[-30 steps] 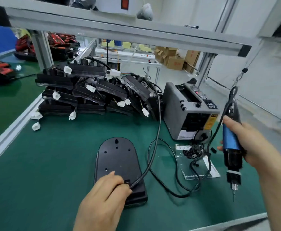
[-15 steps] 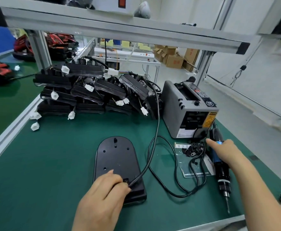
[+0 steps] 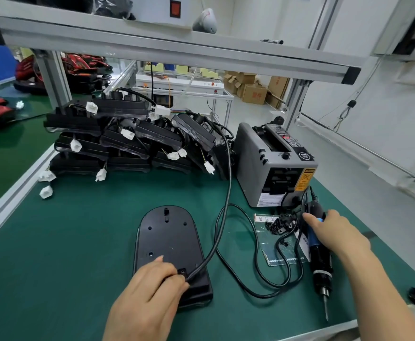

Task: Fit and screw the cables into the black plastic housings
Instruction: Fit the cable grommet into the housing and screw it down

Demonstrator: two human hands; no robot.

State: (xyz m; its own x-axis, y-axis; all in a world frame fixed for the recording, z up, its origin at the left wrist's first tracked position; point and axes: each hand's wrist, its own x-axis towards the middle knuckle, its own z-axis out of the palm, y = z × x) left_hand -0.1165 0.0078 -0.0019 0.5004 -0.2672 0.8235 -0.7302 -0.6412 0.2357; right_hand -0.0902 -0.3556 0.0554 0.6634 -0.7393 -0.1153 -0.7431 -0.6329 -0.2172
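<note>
Lying flat on the green bench (image 3: 66,242), the black plastic housing (image 3: 168,242) is sitting near the front edge, with the left hand (image 3: 149,296) pressing on its near end, fingers pinching the black cable (image 3: 226,193) where it enters. To the right, the right hand (image 3: 334,232) is gripping the electric screwdriver (image 3: 321,262), fingers wrapped around its blue barrel, bit pointing toward the bench front. Small black screws (image 3: 279,223) are lying on a clear bag beside a grey tape dispenser (image 3: 273,166); more housings (image 3: 127,139) are stacked behind.

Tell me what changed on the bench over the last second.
The right hand brought the electric screwdriver down from mid-air to the green mat beside the screw pile; it now lies there, the hand still on its handle. The left hand kept pinning the cable at the black housing. Stacked housings and grey machine did not move.
</note>
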